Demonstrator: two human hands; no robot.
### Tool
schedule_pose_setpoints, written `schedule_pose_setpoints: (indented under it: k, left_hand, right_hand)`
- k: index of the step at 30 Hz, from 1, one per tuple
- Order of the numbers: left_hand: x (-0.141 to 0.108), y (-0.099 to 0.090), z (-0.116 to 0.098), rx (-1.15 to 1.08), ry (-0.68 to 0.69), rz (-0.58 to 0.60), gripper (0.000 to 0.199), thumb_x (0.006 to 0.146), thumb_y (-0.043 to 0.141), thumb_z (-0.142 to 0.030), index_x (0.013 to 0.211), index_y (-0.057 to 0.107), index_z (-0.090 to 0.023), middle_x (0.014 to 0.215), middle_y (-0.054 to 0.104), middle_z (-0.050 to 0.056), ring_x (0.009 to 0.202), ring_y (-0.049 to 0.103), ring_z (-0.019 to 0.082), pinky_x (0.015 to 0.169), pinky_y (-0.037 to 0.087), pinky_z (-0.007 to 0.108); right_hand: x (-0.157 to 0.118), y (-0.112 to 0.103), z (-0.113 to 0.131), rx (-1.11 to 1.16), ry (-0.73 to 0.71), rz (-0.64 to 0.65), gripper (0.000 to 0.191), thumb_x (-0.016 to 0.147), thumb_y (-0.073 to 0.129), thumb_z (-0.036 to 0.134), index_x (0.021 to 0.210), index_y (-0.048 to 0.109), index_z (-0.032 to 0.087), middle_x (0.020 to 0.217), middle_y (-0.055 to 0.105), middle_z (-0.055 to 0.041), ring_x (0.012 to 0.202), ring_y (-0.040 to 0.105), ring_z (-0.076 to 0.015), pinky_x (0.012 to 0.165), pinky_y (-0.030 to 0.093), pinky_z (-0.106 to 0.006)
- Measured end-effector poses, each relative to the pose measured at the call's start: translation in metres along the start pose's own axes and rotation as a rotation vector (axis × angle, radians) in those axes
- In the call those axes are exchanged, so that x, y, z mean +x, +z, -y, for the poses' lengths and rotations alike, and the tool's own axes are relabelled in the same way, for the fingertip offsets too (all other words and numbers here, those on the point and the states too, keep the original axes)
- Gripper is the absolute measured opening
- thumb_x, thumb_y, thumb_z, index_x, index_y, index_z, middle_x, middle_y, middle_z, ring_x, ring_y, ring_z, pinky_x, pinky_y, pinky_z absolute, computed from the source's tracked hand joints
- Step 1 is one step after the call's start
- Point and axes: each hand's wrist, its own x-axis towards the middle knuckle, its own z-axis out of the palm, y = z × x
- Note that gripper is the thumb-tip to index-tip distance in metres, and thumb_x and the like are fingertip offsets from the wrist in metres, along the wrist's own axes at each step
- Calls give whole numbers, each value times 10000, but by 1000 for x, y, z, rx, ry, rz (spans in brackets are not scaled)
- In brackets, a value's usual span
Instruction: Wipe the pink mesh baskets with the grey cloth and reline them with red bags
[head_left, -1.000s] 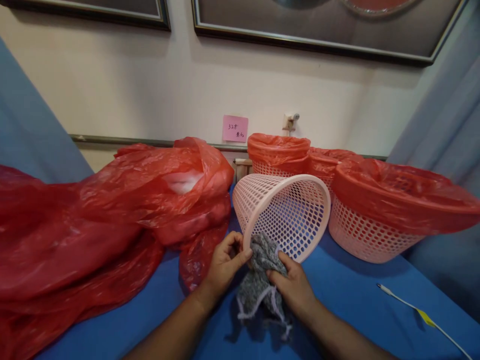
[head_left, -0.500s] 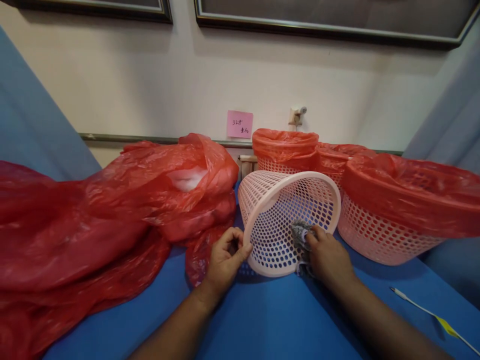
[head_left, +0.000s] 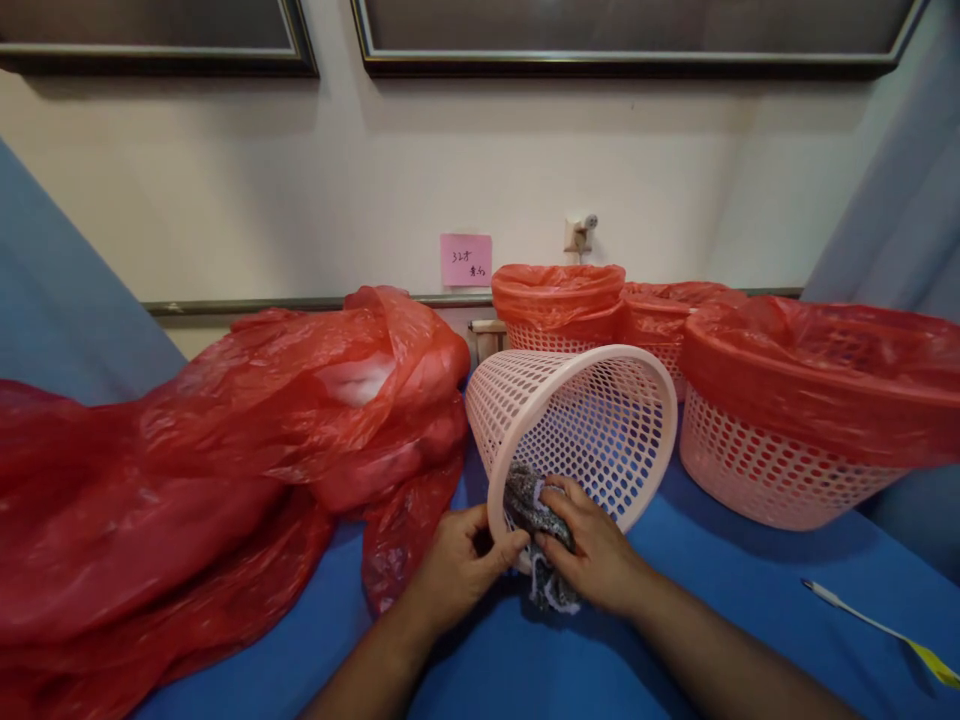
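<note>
Cloth [head_left: 535, 514] is sitting farther left, my right fingers [head_left: 566, 498] clamping it beside my left fingers [head_left: 507, 552], pinching the basket's [head_left: 498, 394] rim.

Heaped plastic [head_left: 300, 430] lies left of the basket [head_left: 577, 440], other baskets [head_left: 780, 465] behind and right

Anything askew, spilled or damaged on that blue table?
Only the unlined basket stands out: it lies tipped on its side, its rim in the left hand, while the red-lined baskets stand upright. No spill or damage shows.
</note>
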Motion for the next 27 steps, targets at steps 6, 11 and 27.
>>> schedule_pose_setpoints:
  k: [6,11,27]
  left_hand:
    - [-3,-9,-6,145,-35,389,360,862,756,-392,1160,775,-191,1133,794,77,1033,715,260,960,561,362]
    - [-2,-2,1,300,52,450,366,921,693,-356,1271,731,-255,1330,724,67,1249,628,269,1168,421,429]
    - [-6,-7,-5,126,302,-352,348,940,653,-461,723,649,-189,676,612,-11,613,540,130,607,453,234]
  right_hand:
    - [-11,-22,-5,-40,-4,154,759,806,611,135,1530,401,217,1642,303,-118,1504,371,-269,1259,319,-466]
    - [-8,-22,-9,-49,-25,164,764,819,619,154,1545,399,241,1638,323,-109,1474,420,-276,1249,342,-482]
    - [-3,-52,-29,-511,258,-56,452,739,538,-14,1030,784,230,1458,585,-88,1189,621,-296,1032,506,-462]
